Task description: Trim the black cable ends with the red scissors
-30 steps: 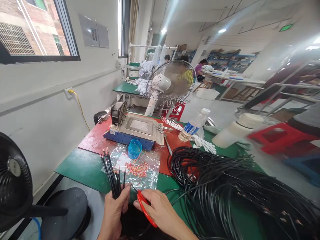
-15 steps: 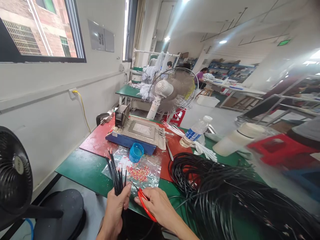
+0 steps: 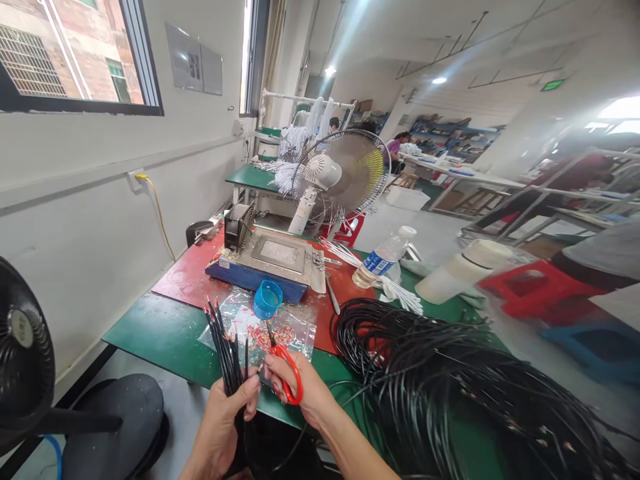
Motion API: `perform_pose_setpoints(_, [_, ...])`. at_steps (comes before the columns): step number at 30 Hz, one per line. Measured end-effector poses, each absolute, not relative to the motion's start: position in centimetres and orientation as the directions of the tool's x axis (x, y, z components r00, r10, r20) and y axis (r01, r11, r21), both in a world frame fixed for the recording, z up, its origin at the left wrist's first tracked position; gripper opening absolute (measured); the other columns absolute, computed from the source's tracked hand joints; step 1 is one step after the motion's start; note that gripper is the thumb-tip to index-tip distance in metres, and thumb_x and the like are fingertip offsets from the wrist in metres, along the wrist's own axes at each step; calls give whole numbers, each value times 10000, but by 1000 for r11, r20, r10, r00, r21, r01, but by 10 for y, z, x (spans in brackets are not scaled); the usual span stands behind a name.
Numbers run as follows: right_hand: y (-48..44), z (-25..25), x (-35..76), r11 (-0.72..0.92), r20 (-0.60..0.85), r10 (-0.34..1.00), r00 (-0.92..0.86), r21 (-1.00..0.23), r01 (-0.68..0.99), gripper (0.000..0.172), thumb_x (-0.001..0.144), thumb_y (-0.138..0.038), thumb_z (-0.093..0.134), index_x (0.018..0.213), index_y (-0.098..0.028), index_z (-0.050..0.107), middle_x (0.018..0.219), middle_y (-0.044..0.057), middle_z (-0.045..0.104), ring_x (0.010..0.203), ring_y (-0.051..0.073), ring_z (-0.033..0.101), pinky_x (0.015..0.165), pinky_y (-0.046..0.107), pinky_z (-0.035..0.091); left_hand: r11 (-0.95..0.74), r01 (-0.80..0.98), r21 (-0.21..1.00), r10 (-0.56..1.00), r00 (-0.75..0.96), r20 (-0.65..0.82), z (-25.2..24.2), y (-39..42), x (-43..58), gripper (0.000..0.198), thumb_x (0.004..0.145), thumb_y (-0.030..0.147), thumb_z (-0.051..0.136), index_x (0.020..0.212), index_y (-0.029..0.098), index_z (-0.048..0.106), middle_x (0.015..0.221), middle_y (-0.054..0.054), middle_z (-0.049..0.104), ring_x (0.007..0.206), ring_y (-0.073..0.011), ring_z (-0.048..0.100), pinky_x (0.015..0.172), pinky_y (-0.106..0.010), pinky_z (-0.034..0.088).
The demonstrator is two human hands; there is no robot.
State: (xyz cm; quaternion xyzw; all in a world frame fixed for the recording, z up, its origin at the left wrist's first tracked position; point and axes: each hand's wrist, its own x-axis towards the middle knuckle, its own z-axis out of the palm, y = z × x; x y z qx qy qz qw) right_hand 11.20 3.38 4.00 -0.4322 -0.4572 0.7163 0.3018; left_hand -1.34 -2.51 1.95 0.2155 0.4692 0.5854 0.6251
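A bundle of black cables (image 3: pixel 225 357) with reddish wire ends stands upright in my left hand (image 3: pixel 227 410), whose fingers are wrapped round it. Close beside it, my right hand (image 3: pixel 300 387) is closed on red-handled scissors (image 3: pixel 295 377), blades pointing up and away. The fingertips of my right hand almost meet my left thumb at a short cable end (image 3: pixel 259 369); whether they pinch it, I cannot tell. Beyond the hands lies a clear plastic bag (image 3: pixel 305 333) with many small red and yellow scraps (image 3: pixel 285 335). A blue round cup (image 3: pixel 268 300) stands at its far edge.
Behind the cup sits a blue-sided hot plate (image 3: pixel 255 280) with a small black fan (image 3: pixel 239 227). A big coil of black cable (image 3: pixel 415 360) covers the right side. A water bottle (image 3: pixel 383 257) and white jug (image 3: pixel 460 270) stand beyond. A floor fan (image 3: pixel 23 333) is at left.
My right hand has turned the scissors so the blades point up, away from the cables, and its fingertips have come to the cable end by my left thumb. The view has shifted slightly.
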Motion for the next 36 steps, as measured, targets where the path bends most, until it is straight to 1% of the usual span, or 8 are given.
perform_pose_setpoints(8, [27,37,112,-413,-344,807,-480,-910,-42,463,672,-573,648,572,-129,562,390,-65,439,301,26,345,318,160,219,225,-527,820,944,-90,-317,22,-27,-12,228,726,330,684,666,119,622,480,39,432,465,-73,298,453,-221,242])
perform_pose_setpoints(14, [21,34,112,-452,-369,800,-473,-889,-72,472,682,-583,631,580,-128,562,393,-65,432,310,29,335,336,167,242,240,-544,804,949,-45,-313,19,-28,-10,213,769,310,641,687,114,617,502,40,426,463,-66,272,448,-214,227])
perform_pose_setpoints(16, [21,31,113,-424,-351,821,-450,-903,-68,486,683,-605,617,601,-129,563,407,-67,423,329,32,340,350,171,251,236,-559,795,945,-57,-321,19,-28,-10,210,767,313,645,692,119,610,497,50,406,457,-63,263,440,-209,216])
perform_pose_setpoints(19, [22,28,116,-335,-305,863,-403,-942,-4,488,647,-613,646,628,-133,560,437,-72,408,362,35,343,368,173,250,223,-570,791,938,-96,-334,20,-28,-9,207,756,321,659,693,133,597,484,61,386,451,-65,267,435,-204,221])
perform_pose_setpoints(21, [23,27,118,-306,-292,875,-385,-952,27,490,629,-613,661,636,-135,557,452,-72,407,371,34,342,372,175,241,223,-567,793,935,-106,-338,21,-28,-8,210,750,325,665,686,140,588,477,65,379,450,-67,271,436,-202,229])
perform_pose_setpoints(26, [26,28,118,-362,-326,859,-395,-932,-19,517,645,-651,620,630,-139,548,454,-68,412,364,36,337,369,178,258,240,-547,802,935,-93,-343,22,-28,-6,226,731,340,682,681,138,595,487,58,402,450,-64,274,436,-200,230])
perform_pose_setpoints(31, [25,26,117,-327,-295,851,-433,-945,2,494,638,-612,657,578,-152,489,458,-70,404,378,39,350,374,177,259,228,-548,805,937,-102,-335,20,-29,-6,218,731,340,684,716,133,617,476,59,399,455,-69,282,438,-202,237])
perform_pose_setpoints(36, [19,25,117,-286,-276,866,-417,-957,40,502,655,-631,629,608,-146,507,459,-70,395,381,39,342,378,178,252,236,-550,801,933,-103,-346,14,-29,-6,217,743,335,674,724,124,628,477,55,412,455,-67,290,440,-203,241])
